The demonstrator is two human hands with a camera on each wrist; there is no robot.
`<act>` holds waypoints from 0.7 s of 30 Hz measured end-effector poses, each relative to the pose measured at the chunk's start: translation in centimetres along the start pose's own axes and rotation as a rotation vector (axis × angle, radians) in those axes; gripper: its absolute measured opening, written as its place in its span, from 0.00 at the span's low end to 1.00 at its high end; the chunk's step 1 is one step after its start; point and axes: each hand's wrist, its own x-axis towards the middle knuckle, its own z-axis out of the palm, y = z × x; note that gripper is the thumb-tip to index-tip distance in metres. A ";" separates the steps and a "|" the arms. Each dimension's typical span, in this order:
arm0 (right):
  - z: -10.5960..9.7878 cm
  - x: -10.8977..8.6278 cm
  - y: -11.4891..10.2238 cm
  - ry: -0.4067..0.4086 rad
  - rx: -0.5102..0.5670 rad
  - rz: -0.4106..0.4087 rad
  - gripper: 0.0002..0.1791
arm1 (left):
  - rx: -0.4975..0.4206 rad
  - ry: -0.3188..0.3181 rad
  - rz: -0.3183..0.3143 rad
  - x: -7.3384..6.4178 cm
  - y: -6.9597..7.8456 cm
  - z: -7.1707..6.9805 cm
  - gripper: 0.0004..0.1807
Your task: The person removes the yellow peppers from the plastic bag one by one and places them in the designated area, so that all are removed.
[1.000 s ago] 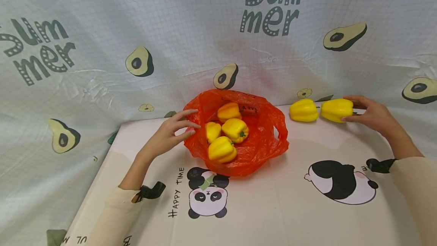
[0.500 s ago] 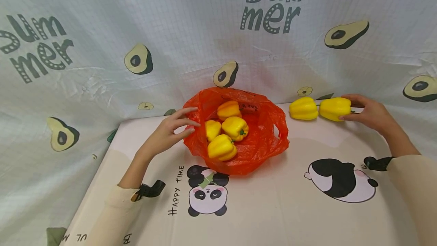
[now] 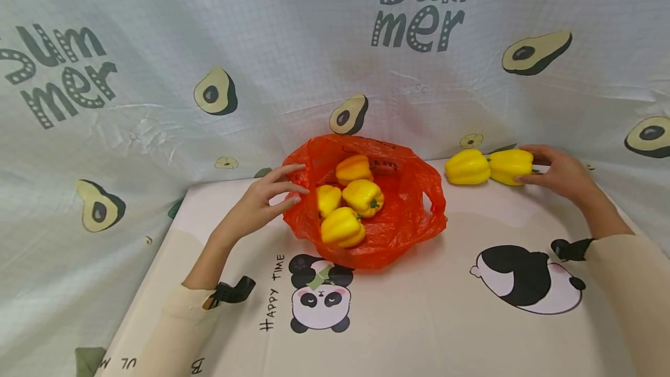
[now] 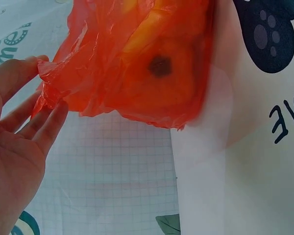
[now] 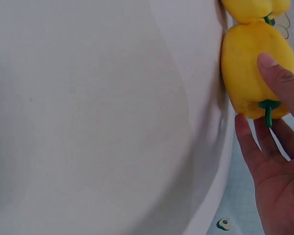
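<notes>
A red plastic bag (image 3: 408, 231) stands with its mouth facing me, several bell peppers inside. Most are yellow, like the front bell pepper (image 3: 342, 227); the rear bell pepper (image 3: 353, 169) is more orange. My left hand (image 3: 259, 202) holds the bag's left rim, thumb and fingers about the crumpled plastic (image 4: 54, 81). At the table's far right, my right hand (image 3: 565, 176) grips a yellow bell pepper (image 3: 509, 167) at its stem end, its thumb over the side in the right wrist view. That pepper touches a second yellow bell pepper (image 3: 467, 167) on its left.
A hanging cloth (image 3: 293, 45) printed with avocados closes off the table's back edge. The pale table cover (image 3: 419, 319) bears panda drawings. A black wrist mount (image 3: 234, 290) sits at my left cuff, another black mount (image 3: 570, 249) at the right.
My right hand and the bell pepper it grips have shifted slightly left, closing the gap to the other pepper. My left hand stays at the bag's rim.
</notes>
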 end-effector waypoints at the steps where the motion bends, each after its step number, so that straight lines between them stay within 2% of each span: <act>1: 0.0 0.0 0.0 0.002 -0.006 0.005 0.47 | 0.001 -0.002 0.001 0.0 0.0 0.0 0.12; 5: 0.2 0.0 -0.1 0.007 -0.010 0.056 0.47 | 0.003 -0.003 0.008 0.2 0.1 0.1 0.12; 11: 1.0 0.2 -1.0 0.010 0.010 0.166 0.53 | 0.007 -0.005 0.024 0.3 -0.1 0.3 0.12; 17: 1.6 0.3 -1.4 0.044 -0.001 0.162 0.53 | 0.000 -0.008 0.021 0.3 -0.1 0.5 0.12; 21: 1.1 0.0 -1.1 0.005 0.002 0.148 0.56 | -0.003 -0.008 0.022 0.3 -0.1 0.5 0.12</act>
